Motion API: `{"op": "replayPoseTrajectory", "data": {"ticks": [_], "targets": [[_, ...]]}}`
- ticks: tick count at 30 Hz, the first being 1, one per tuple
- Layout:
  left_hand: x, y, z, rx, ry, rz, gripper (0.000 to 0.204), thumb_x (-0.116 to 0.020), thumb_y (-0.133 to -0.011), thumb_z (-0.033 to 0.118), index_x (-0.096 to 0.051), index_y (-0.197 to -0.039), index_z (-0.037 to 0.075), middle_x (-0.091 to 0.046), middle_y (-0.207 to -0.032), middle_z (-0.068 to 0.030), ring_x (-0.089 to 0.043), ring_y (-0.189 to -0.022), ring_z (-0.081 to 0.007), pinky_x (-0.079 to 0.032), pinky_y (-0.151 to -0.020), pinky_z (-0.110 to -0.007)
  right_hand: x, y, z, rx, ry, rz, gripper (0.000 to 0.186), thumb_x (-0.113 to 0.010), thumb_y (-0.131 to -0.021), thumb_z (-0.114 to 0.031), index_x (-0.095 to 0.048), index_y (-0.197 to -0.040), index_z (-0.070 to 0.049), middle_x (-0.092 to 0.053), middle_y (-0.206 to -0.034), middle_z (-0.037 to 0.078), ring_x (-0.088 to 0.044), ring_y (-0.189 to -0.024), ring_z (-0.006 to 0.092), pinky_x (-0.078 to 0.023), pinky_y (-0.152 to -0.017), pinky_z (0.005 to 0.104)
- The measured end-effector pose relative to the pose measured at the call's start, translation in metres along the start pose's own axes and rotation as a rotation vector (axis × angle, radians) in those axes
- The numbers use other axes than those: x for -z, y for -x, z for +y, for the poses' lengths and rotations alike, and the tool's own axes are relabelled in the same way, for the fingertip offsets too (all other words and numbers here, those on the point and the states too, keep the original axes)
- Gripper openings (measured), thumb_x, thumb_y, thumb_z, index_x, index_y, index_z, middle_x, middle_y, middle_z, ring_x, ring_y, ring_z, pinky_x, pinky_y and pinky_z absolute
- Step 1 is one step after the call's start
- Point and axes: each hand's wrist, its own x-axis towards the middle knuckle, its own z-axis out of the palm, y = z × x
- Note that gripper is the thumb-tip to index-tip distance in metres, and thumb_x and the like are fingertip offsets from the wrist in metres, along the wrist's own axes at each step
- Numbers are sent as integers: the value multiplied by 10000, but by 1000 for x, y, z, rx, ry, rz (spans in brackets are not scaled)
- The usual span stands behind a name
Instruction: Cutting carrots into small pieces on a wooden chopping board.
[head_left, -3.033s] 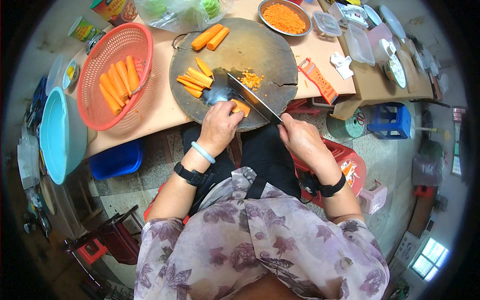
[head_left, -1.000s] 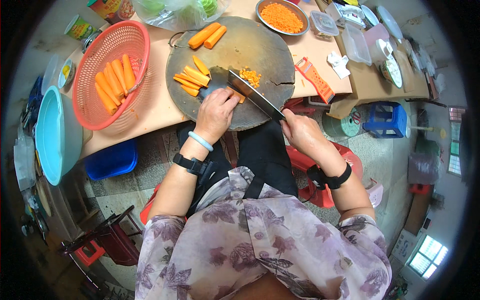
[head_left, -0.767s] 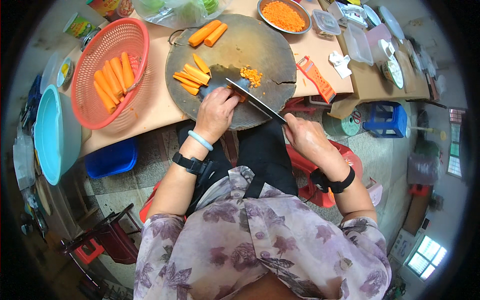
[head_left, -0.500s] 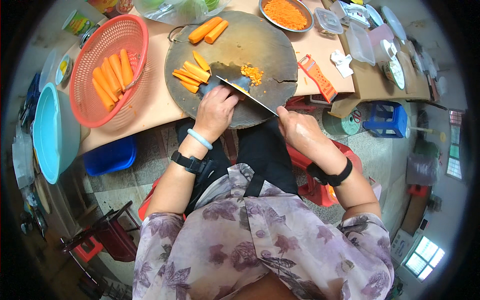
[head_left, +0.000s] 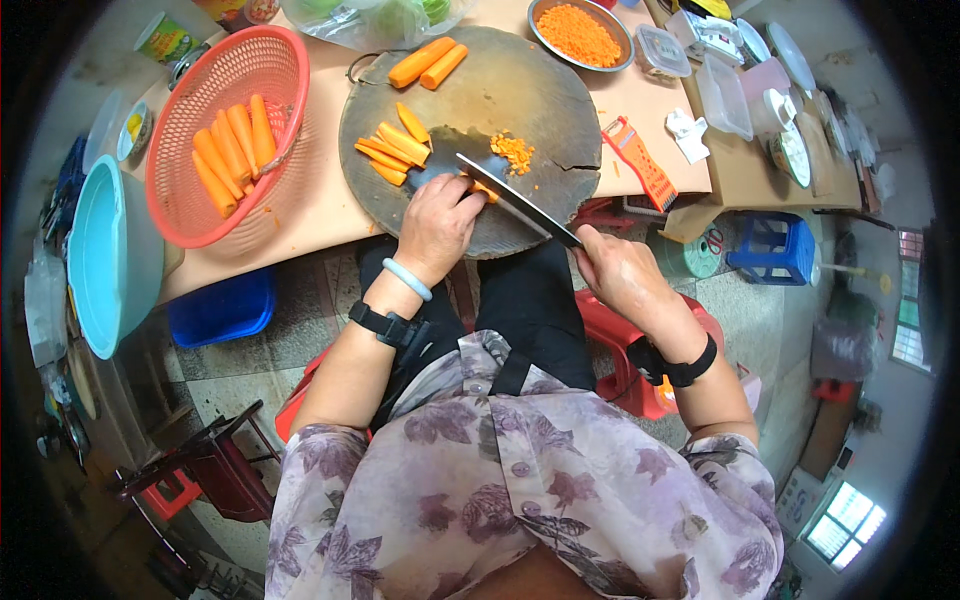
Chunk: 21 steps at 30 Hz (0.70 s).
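Orange peeled carrots (head_left: 230, 151) lie, apparently whole, in a round coral-red perforated plastic basket (head_left: 195, 115) at left, the share of the batch that looks uncut. To their right, on a thick, round, grey-brown wooden chopping board (head_left: 540, 100), slim orange carrot sticks (head_left: 400, 145) sit in a loose cluster, split lengthwise but not diced. Two thick orange carrot lengths (head_left: 420, 64) rest side by side near the board's far edge, seemingly at a coarser stage. A person's left hand (head_left: 438, 220), fingers bent and drawn together, pins a short orange carrot piece (head_left: 483, 190) to the near part of the board. Just beside it slants the dark metal blade of a long, broad knife (head_left: 520, 205); whether the edge touches the carrot cannot be told. Beyond the blade lies a small heap of orange carrot dice (head_left: 513, 152), apparently finished. Past the board's far right edge, a round silver-coloured metal bowl (head_left: 626, 48) holds a larger mound of fine orange bits (head_left: 578, 35), probably carrot. The right hand (head_left: 622, 268) is wrapped around the knife's handle. The chopping looks well under way, with sticks, thick lengths and basketful not yet reduced to dice.
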Motion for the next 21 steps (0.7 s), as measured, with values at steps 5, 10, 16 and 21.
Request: {"op": "replayPoseTrajectory", "data": {"ticks": [5, 10, 16, 21], "targets": [[-3, -1, -1, -5, 17, 5, 154, -644, -784, 86, -677, -935, 93, -636, -1015, -82, -603, -1008, -291, -503, -858, -402, 3, -3, 0, -15, 44, -75, 126, -573, -887, -102, -492, -933, -18, -644, -712, 207, -650, -676, 409, -507, -570, 516], [2, -5, 1, -17, 30, 3, 163, -648, -781, 89, -682, -940, 101, -635, -1010, -73, -603, -991, -287, -504, -844, -397, -3, -13, 3, 4, 7, -79, 127, -564, -889, -99, -492, -933, -4, -637, -694, 211, -647, -669, 413, -506, -560, 513], [1, -2, 2, -4, 36, -16, 208, -660, -769, 29, -687, -966, 89, -644, -1006, -90, -618, -980, -305, -510, -833, -400, -6, -10, 5, 1, 15, -62, 126, -559, -894, -108, -482, -921, -12, -628, -684, 220, -640, -661, 425, -499, -563, 528], [-1, -1, 2, -7, 26, 19, 198, -664, -767, 27, -683, -959, 67, -644, -1003, -100, -627, -990, -310, -520, -850, -401, -4, 15, 12, -49, -3, -70, 136, -563, -900, -119, -466, -917, -25, -627, -686, 214, -638, -666, 428, -501, -565, 531]]}}
